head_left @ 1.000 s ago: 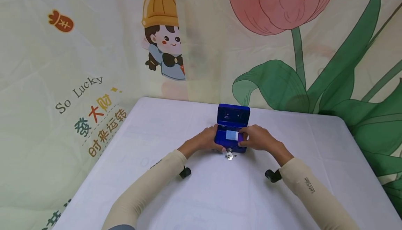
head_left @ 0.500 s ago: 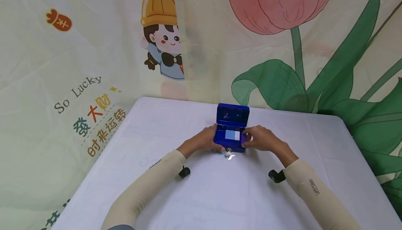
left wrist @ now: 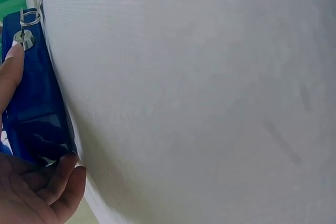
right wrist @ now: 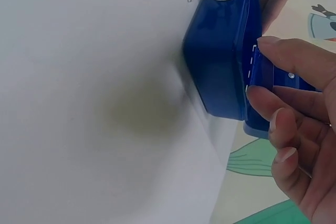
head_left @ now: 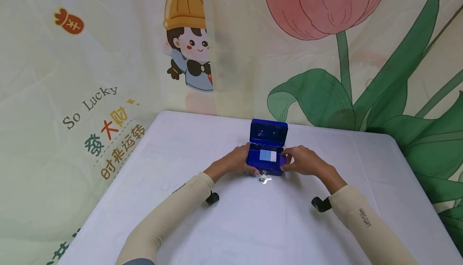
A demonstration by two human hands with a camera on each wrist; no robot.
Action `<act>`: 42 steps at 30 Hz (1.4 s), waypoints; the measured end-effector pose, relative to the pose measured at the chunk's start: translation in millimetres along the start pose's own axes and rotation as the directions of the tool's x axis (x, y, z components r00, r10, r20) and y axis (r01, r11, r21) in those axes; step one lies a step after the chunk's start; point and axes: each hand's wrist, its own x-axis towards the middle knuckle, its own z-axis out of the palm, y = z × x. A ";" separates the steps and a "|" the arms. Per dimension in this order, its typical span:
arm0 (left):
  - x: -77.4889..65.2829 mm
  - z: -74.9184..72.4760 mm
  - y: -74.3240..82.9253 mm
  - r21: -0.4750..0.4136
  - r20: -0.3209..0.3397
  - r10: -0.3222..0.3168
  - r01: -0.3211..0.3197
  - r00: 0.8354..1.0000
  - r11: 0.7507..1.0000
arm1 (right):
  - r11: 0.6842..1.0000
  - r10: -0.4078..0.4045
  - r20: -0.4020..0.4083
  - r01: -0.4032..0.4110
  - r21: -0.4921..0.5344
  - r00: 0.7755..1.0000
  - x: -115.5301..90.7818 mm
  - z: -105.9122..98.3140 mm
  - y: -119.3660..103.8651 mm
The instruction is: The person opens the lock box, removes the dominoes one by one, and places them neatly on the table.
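Note:
A blue metal cash box (head_left: 260, 164) stands near the back of the table with its lid (head_left: 268, 132) raised. My left hand (head_left: 238, 159) grips the box's left end, its thumb along the front beside the lock (left wrist: 24, 39). A pair of keys (head_left: 265, 179) hangs from that lock. Inside lies a light blue and white card-like piece (head_left: 268, 155). At the right rim, my right hand (head_left: 302, 160) pinches a thin purple-blue card (head_left: 283, 161) between thumb and index finger. White dashes line the card's edge in the right wrist view, and the other fingers curl loosely below.
A white cloth covers the table (head_left: 249, 224). Close behind its back edge hangs a printed curtain (head_left: 238, 56) with a tulip and a cartoon child. Black wrist cameras (head_left: 321, 204) stick out from the beige sleeves (head_left: 181, 212).
My right hand has shifted slightly right with the purple-blue card, showing more of the pale piece inside the box. The left hand and the cash box stay in place.

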 end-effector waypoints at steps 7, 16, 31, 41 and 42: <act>0.0 0.6 -0.1 0.008 0.001 -0.004 0.004 1.000 1.000 | 1.000 -0.023 -0.004 0.023 0.018 1.000 -2.5 0.7 6.4; -0.8 1.2 1.1 0.008 0.000 -0.017 0.017 1.000 1.000 | 0.998 -0.032 -0.027 0.033 0.051 0.999 -5.4 2.2 16.5; -3.1 2.1 1.8 0.012 0.000 -0.036 0.036 0.999 0.999 | 0.998 -0.013 0.005 0.012 0.069 1.000 -4.0 5.4 30.1; -2.8 1.4 1.2 0.020 -0.004 -0.037 0.037 0.999 0.999 | 0.998 0.011 0.020 -0.012 0.062 1.000 0.4 10.7 37.9; -2.5 1.4 0.9 0.021 -0.006 -0.031 0.031 1.000 0.999 | 0.998 0.013 0.020 -0.014 0.061 1.000 0.9 11.1 38.6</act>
